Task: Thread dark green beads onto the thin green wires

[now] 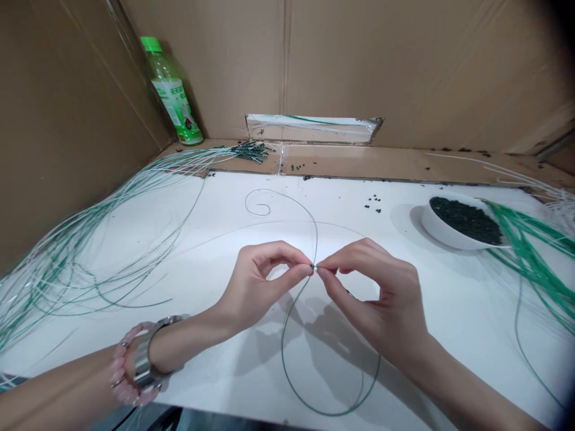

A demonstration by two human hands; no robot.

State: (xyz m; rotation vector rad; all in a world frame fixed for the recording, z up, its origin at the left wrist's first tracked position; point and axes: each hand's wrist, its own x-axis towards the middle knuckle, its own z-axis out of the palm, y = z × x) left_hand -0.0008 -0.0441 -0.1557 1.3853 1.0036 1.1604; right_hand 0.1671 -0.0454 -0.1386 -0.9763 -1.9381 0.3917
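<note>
My left hand (265,281) and my right hand (380,293) meet over the white tabletop, each with thumb and forefinger pinched. Between the fingertips is a thin green wire (283,347). A tiny dark bit, perhaps a bead, shows at my left fingertips, too small to make out well. Below the hands the wire hangs in a wide loop; above them its thinner end curls on the table. Part of the wire is hidden behind my right hand, where a short dark piece shows near the thumb.
A white bowl (462,236) of small dark green pieces (465,219) stands at right, beside a green wire bundle (534,257). More green and white wires (112,215) spread at left. A green-capped bottle (173,99) leans by the cardboard wall (404,66). Several dark bits (374,203) lie scattered.
</note>
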